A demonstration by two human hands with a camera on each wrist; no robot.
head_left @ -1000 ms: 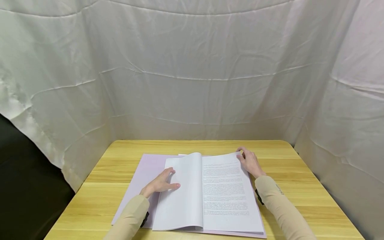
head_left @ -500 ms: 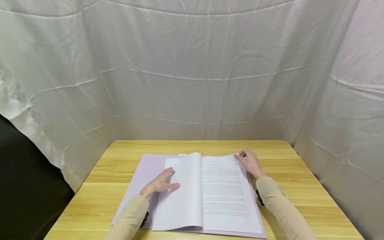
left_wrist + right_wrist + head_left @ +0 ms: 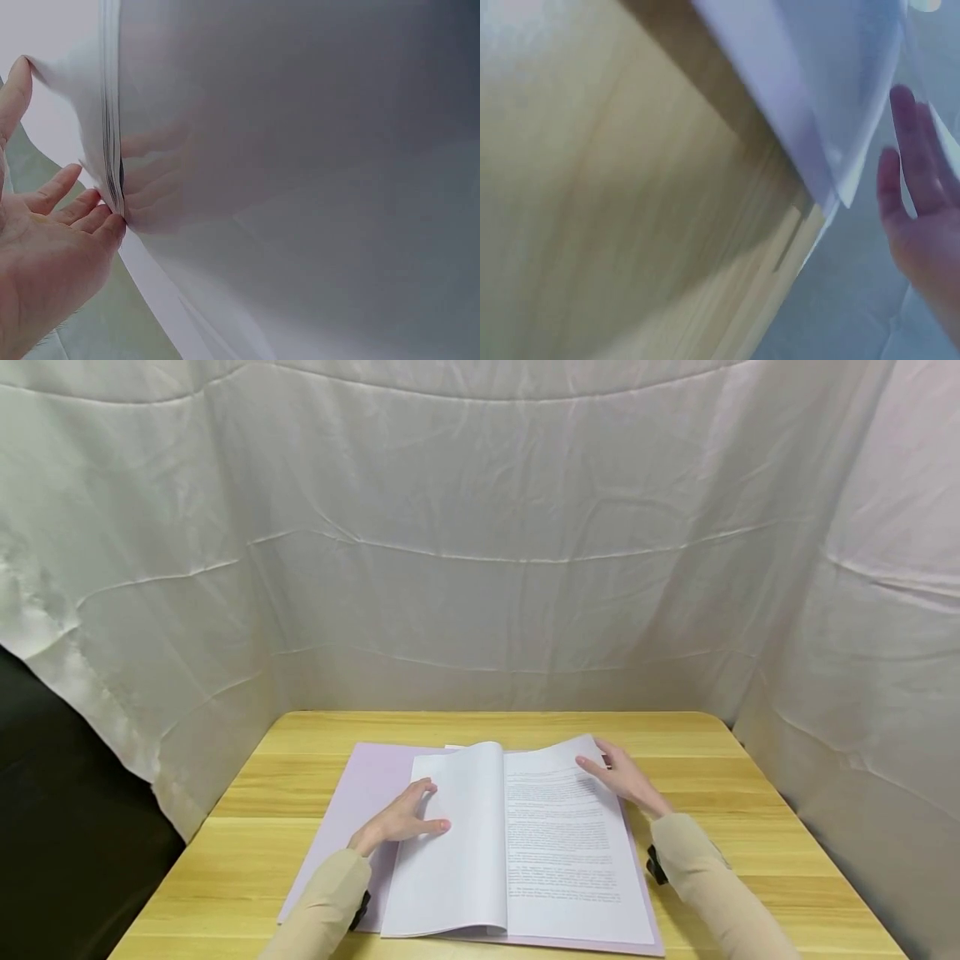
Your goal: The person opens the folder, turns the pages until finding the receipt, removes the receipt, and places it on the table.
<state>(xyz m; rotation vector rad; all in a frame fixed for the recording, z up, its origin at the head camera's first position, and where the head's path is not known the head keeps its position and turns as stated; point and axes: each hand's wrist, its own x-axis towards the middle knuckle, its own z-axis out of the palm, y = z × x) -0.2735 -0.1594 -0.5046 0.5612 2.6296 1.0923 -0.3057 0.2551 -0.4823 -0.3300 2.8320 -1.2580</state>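
Paper risk: the right hand [image 3: 626, 777], fingers straight under the lifted top sheet [image 3: 562, 827] of the open document on the table [image 3: 750, 827], could crease it while the left hand [image 3: 397, 821] presses the turned pages [image 3: 450, 860] flat

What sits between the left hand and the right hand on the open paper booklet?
In the head view, the open white paper booklet spans the gap: blank turned pages by the left hand, then the printed page toward the right hand.
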